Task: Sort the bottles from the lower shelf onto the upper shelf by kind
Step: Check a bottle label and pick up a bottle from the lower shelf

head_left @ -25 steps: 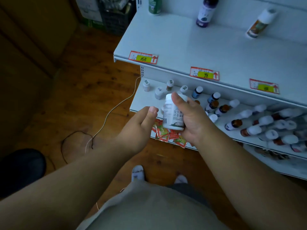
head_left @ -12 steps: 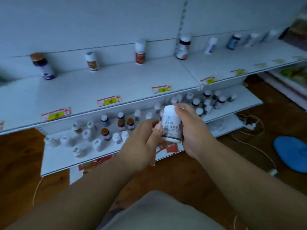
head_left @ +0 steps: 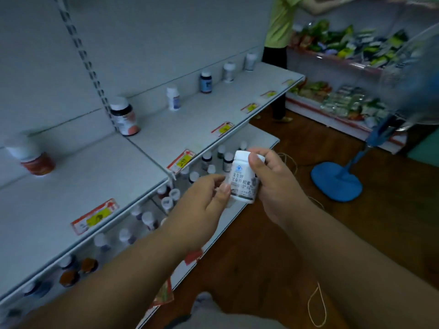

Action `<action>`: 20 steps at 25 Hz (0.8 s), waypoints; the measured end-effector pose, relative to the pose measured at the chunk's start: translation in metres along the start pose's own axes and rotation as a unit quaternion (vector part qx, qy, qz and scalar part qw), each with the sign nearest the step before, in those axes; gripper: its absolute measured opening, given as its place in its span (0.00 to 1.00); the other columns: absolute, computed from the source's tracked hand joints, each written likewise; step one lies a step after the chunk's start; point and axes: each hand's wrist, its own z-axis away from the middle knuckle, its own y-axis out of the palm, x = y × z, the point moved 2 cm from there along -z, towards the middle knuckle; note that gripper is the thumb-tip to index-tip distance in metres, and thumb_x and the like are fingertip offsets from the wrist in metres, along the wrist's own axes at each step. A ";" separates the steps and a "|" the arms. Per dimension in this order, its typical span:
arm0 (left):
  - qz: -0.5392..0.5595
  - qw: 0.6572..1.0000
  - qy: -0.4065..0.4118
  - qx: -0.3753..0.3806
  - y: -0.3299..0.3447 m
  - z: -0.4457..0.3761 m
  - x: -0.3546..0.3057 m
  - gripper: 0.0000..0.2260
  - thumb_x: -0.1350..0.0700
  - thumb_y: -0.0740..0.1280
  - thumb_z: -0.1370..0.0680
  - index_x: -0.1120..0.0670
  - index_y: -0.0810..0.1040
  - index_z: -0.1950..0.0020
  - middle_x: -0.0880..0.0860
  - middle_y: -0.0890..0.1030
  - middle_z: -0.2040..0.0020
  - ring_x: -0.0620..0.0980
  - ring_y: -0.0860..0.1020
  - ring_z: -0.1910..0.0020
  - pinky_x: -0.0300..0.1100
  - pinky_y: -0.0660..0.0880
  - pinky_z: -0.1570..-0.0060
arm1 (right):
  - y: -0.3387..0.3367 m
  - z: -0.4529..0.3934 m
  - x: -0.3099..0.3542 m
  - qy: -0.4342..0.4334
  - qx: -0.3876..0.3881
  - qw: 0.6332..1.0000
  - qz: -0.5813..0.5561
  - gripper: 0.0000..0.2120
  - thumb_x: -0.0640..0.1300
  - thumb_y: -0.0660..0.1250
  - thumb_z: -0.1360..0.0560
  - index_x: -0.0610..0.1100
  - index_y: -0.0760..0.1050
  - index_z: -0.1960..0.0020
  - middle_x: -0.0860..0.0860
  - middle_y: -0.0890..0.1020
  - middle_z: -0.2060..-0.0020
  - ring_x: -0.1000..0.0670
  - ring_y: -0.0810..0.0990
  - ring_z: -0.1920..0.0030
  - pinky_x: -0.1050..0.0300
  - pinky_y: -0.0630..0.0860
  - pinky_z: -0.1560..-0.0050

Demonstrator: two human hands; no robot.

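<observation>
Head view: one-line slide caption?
Both hands hold a white pill bottle beside the sparsely stocked upper shelf.

Shop: price-tagged shelves (head_left: 213, 115), packaged snack racks (head_left: 344, 51).
</observation>
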 end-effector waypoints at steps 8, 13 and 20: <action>0.001 0.993 0.074 0.094 0.062 -0.176 -0.046 0.28 0.34 0.45 0.23 0.45 0.69 0.31 0.42 0.76 0.41 0.35 0.73 0.45 0.30 0.69 0.50 | -0.114 -0.109 0.037 -0.065 -0.105 0.992 0.007 0.08 0.49 0.57 0.16 0.51 0.74 0.43 0.40 0.79 0.46 0.42 0.81 0.49 0.43 0.81 0.52; 0.016 0.993 0.075 0.091 0.124 -0.274 -0.066 0.30 0.32 0.45 0.24 0.45 0.70 0.32 0.42 0.75 0.39 0.35 0.72 0.42 0.30 0.69 0.46 | -0.202 -0.188 0.046 -0.086 -0.095 0.992 0.008 0.10 0.48 0.56 0.16 0.53 0.76 0.45 0.46 0.80 0.53 0.45 0.79 0.52 0.37 0.79 0.49; -0.004 0.999 0.004 0.031 0.165 -0.397 -0.103 0.29 0.33 0.46 0.25 0.43 0.67 0.28 0.42 0.72 0.34 0.34 0.70 0.40 0.27 0.64 0.47 | -0.286 -0.325 0.096 -0.003 -0.037 0.999 -0.006 0.09 0.49 0.58 0.17 0.50 0.76 0.45 0.47 0.81 0.57 0.48 0.81 0.57 0.40 0.81 0.52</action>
